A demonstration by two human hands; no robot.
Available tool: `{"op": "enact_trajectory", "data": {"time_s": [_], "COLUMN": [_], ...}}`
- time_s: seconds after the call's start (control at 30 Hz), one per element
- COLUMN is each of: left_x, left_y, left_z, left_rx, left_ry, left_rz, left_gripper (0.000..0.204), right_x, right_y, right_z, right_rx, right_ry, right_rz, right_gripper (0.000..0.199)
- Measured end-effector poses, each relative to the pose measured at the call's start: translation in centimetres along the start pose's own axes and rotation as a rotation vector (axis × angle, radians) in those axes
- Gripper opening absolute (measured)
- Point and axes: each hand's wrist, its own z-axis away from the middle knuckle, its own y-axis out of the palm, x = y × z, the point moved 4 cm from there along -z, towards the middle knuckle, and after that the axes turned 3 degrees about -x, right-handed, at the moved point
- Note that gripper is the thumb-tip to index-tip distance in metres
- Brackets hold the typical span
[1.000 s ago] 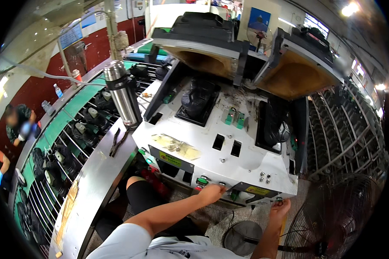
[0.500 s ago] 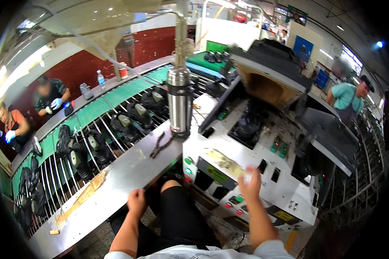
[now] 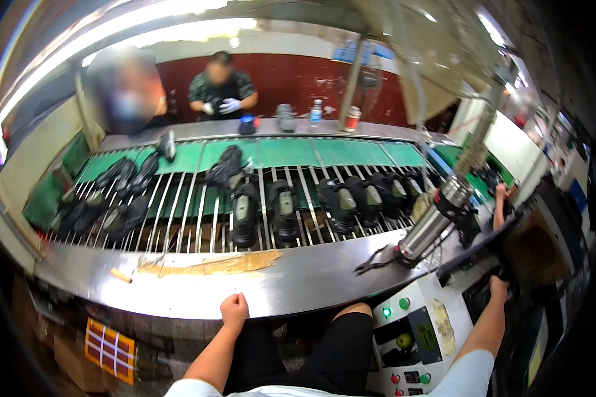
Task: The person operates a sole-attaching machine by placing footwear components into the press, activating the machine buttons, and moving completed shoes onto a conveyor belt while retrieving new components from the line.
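Observation:
My left hand [image 3: 234,309] is a closed fist just off the front edge of the metal table [image 3: 198,294]; nothing shows sticking out of it. Far to the right, my right hand [image 3: 498,286] reaches into the white and dark machine [image 3: 422,331], its fingers curled at a black part. What they grip there is too dark to make out. Beyond the table, several black shoes [image 3: 284,212] with greyish-green patches stand on the metal bar rack [image 3: 189,225]. A strip of brown tape or paper [image 3: 212,263] lies on the table, and pliers [image 3: 372,263] lie nearer the machine.
A steel thermos [image 3: 425,231] stands tilted in view beside the machine. Behind the rack runs a green belt [image 3: 285,153]; a gloved person [image 3: 224,89] works there, with another person at left. Someone else's forearm [image 3: 500,210] reaches in at the right. An orange panel [image 3: 110,351] is below the table.
The view has swung left toward the rack and table. My right hand has moved from above the machine's front top to deeper beside its dark parts. My left hand stays a fist.

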Motion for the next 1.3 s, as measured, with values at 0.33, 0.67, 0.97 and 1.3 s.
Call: {"op": "enact_trajectory", "data": {"time_s": [0.33,0.67,0.97,1.3], "left_x": [-2.7,-8.9,-12.0,4.4], "left_y": [-0.4,3.1,-11.6,-16.2], "left_z": [-0.9,6.4,-4.4,-5.9], "left_rx": [0.032,0.818,0.14,-0.261], "left_ry": [0.128,-0.171,-0.467,-0.087], "left_rz": [-0.104,0.871,1.419,0.431], "left_gripper": [0.028,0.043,0.056,0.057], "right_x": [-7.9,-0.3,12.2,12.9], "right_y": [2.7,13.3,9.7,17.5], "right_z": [13.1,29.9,62.4,62.1], "right_rx": [-0.807,0.272,1.526,1.38], "right_ry": [-0.439,-0.517,-1.205,-1.393], "right_rz": [-0.455,-1.34,-0.594,-0.33], "right_gripper": [0.094,0.048,0.054,0.05]}}
